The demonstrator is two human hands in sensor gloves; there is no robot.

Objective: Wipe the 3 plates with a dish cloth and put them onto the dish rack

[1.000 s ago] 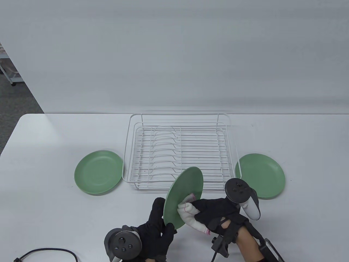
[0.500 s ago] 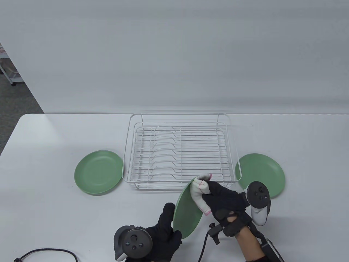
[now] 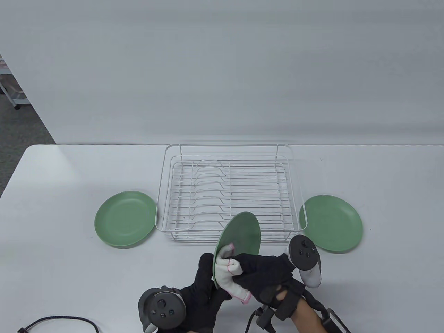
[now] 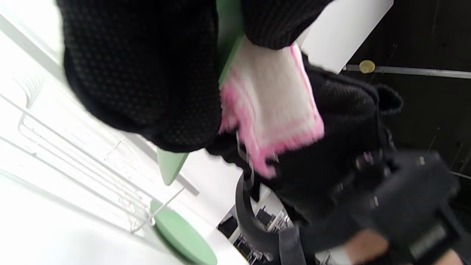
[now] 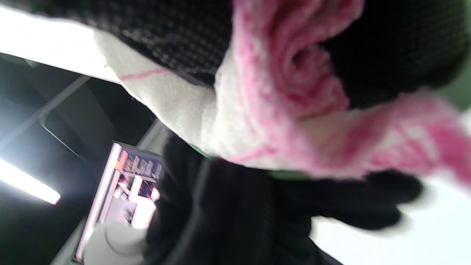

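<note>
Before the dish rack (image 3: pixel 229 194), left hand (image 3: pixel 201 291) grips a tilted plate (image 3: pixel 242 236); right hand (image 3: pixel 267 274) clutches the dish cloth (image 3: pixel 227 274) against it. First plate's wiping underway; racking it upright comes next.

Three plates (image 3: pixel 126 219), one rack (image 3: pixel 229 194), one cloth (image 3: pixel 230 274)

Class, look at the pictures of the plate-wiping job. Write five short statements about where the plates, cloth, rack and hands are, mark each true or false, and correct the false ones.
1. The rack holds one plate. False: it holds none.
2. The left hand holds a plate tilted on edge. True.
3. The right hand holds the cloth against that plate. True.
4. Both other plates lie left of the rack. False: one plate lies left, the other right.
5. The cloth is plain blue. False: it is white with pink edging.
</note>
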